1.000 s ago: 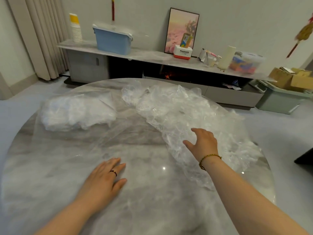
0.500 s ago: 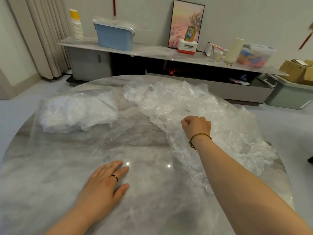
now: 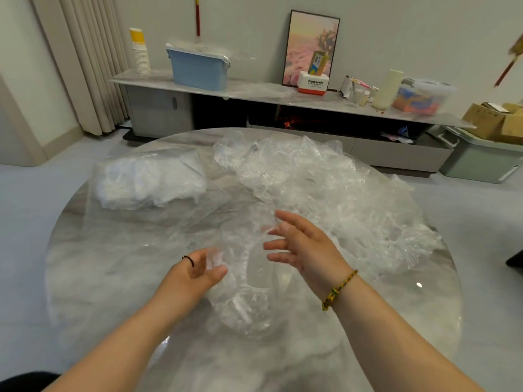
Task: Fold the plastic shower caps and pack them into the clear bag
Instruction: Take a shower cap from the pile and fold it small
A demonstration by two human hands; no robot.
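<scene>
One clear plastic shower cap (image 3: 249, 304) hangs crumpled between my hands above the near middle of the round marble table (image 3: 93, 281). My left hand (image 3: 198, 274) pinches its left edge between thumb and fingers. With fingers spread and straight, my right hand (image 3: 304, 247) touches the cap's right side, its fingertips partly veiled by the film. A big loose pile of shower caps (image 3: 334, 188) covers the table's right and far side. The clear bag (image 3: 147, 179) lies at the far left with a white wad of folded caps inside; its open film spreads toward the table's middle.
Behind the table runs a low sideboard (image 3: 254, 93) with a blue lidded box (image 3: 198, 67), a stack of paper cups (image 3: 140, 53), a framed picture and small items. A grey-green bin (image 3: 481, 162) and cardboard boxes stand on the floor at right.
My right hand pulled one cap out of the pile toward me and opened its fingers. My left hand lifted off the table and took hold of the cap's edge.
</scene>
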